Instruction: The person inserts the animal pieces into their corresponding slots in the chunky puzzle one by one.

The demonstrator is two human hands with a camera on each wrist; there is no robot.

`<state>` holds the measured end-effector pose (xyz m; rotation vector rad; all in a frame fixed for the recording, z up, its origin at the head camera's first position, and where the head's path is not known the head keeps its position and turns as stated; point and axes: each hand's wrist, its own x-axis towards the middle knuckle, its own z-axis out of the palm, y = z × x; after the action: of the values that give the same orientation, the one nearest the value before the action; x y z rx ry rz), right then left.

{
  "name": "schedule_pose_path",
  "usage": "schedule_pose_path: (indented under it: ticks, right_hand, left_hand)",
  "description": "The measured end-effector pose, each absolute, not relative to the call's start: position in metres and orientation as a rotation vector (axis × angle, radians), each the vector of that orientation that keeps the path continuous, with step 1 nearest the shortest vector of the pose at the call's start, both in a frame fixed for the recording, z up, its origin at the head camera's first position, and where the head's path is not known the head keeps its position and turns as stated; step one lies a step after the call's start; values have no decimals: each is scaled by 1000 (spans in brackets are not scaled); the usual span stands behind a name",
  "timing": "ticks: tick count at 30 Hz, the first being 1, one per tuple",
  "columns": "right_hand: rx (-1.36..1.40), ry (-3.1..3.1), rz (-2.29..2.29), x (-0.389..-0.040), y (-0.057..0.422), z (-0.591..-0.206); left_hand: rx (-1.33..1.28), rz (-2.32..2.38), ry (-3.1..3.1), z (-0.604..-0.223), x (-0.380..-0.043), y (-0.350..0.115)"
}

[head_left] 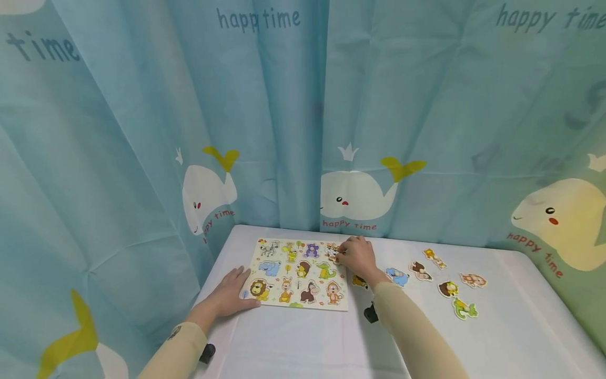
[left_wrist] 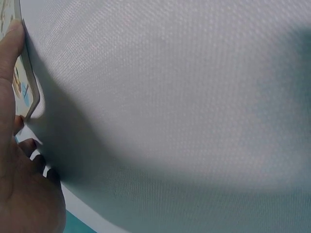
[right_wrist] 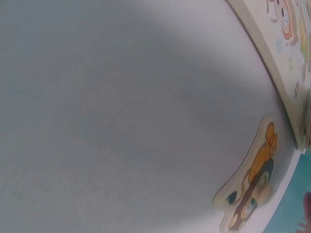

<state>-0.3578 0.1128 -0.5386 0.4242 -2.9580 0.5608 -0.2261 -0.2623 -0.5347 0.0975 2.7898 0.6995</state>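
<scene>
A cream wooden animal puzzle board point(head_left: 278, 270) lies on the table, its pictures in rows. My left hand point(head_left: 232, 292) rests around the board's near-left corner, thumb along the front edge and fingers by the left side; the left wrist view shows the thumb point(left_wrist: 10, 48) on the board's edge. At the far-right corner, my right hand point(head_left: 358, 255) has its fingertips on a patterned animal puzzle piece point(head_left: 331, 251), partly hidden by the fingers. Beside the board, below that hand, lies a lion piece point(head_left: 360, 282), also seen in the right wrist view point(right_wrist: 255, 184).
Several loose animal pieces lie right of the board, among them a blue elephant point(head_left: 396, 277), a monkey point(head_left: 472, 280), a hedgehog point(head_left: 447, 288) and a crocodile point(head_left: 464, 309). A blue whale-print curtain point(head_left: 293, 116) hangs behind the white table point(head_left: 303, 342).
</scene>
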Motion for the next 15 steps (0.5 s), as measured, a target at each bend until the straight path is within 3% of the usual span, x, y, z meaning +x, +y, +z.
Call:
schedule_pose_path:
  ticks: [15]
  right_hand:
    - [383, -2942, 580, -363, 100, -538]
  left_hand:
    - [76, 689, 2795, -538, -227, -261]
